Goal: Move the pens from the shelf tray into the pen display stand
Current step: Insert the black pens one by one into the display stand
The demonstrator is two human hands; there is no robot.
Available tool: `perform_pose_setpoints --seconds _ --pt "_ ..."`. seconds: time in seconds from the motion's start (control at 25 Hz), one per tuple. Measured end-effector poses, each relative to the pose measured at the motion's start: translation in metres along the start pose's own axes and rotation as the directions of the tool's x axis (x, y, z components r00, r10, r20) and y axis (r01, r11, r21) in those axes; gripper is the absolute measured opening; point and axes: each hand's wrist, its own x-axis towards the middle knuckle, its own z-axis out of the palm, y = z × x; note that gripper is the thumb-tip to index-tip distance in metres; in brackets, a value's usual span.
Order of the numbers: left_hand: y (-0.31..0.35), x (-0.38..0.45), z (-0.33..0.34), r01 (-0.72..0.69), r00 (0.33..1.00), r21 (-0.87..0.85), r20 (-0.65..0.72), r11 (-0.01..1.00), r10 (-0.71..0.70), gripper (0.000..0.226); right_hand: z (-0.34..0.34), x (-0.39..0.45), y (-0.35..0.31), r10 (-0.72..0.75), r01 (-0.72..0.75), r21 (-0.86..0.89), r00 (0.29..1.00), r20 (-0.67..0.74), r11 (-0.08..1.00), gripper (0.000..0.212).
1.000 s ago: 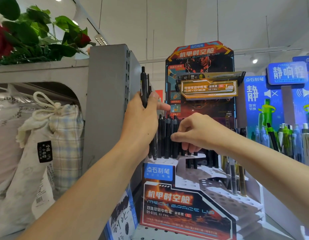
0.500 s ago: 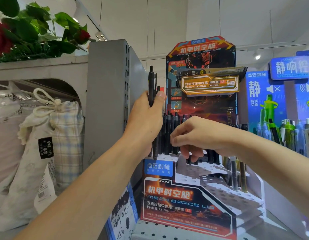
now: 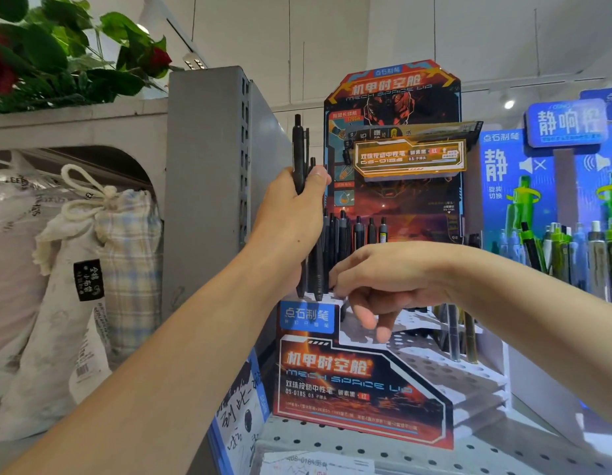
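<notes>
Left hand [image 3: 292,214] grips a small bundle of black pens [image 3: 299,156] upright, just left of the pen display stand [image 3: 363,382]. The right hand [image 3: 383,282] hovers with fingers loosely curled at the stand's upper tier, fingertips by the lower barrels of the black pens already standing there [image 3: 349,234]; whether it pinches one I cannot tell. The shelf tray is not in view.

By my judgement the filling step is under way: one pen at a time goes from the bundle into a hole. The next move calls for taking a single pen from the left hand and lining its tip with a free hole on the perforated tiers [image 3: 445,368].

Readable print on the stand: "MECH SPACE UP", "DS-0185 0.5", large Chinese headings, and a blue tag [image 3: 306,317] in Chinese. A blue neighbouring display [image 3: 514,186] also bears Chinese characters.
</notes>
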Motion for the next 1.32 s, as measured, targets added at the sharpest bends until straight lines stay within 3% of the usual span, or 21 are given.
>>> perform_pose_setpoints --seconds 0.2,0.52,0.6,0.68,0.76,1.0,1.24,1.32 --pt "0.000 0.001 0.002 0.003 1.000 -0.020 -0.009 1.000 -0.003 0.033 0.002 0.000 0.001 -0.035 0.031 -0.081 0.998 -0.045 0.996 0.016" --pt "-0.004 0.005 -0.003 0.001 1.000 -0.003 -0.008 1.000 -0.001 0.032 0.002 -0.004 -0.002 -0.086 0.068 -0.122 0.985 -0.148 0.990 0.019" --pt "-0.004 0.006 -0.003 -0.006 1.000 -0.024 0.003 1.000 0.006 0.030 -0.005 -0.009 -0.008 -0.213 0.182 -0.129 0.928 -0.307 0.975 0.014" --pt "-0.003 0.008 -0.002 0.010 1.000 -0.051 0.026 0.999 -0.008 0.028 -0.013 -0.015 -0.016 -0.348 0.390 0.003 0.823 -0.449 0.921 0.014" --pt "-0.003 0.012 -0.002 0.050 0.998 -0.087 0.052 0.995 -0.045 0.026 -0.017 -0.016 -0.024 -0.414 0.521 0.112 0.776 -0.476 0.846 0.022" --pt "-0.006 0.017 -0.006 0.181 0.981 -0.279 0.119 0.943 -0.153 0.011 -0.016 -0.001 -0.023 -0.445 0.553 0.043 0.712 -0.543 0.832 0.027" --pt "-0.007 0.014 -0.003 0.079 0.996 -0.058 0.045 0.995 -0.077 0.016 -0.026 0.003 -0.015 -0.422 0.535 -0.001 0.665 -0.616 0.845 0.056" --pt "-0.010 0.013 -0.003 0.062 0.998 -0.035 0.034 0.997 -0.061 0.018 -0.028 0.003 -0.014 -0.435 0.541 -0.042 0.626 -0.647 0.840 0.056"
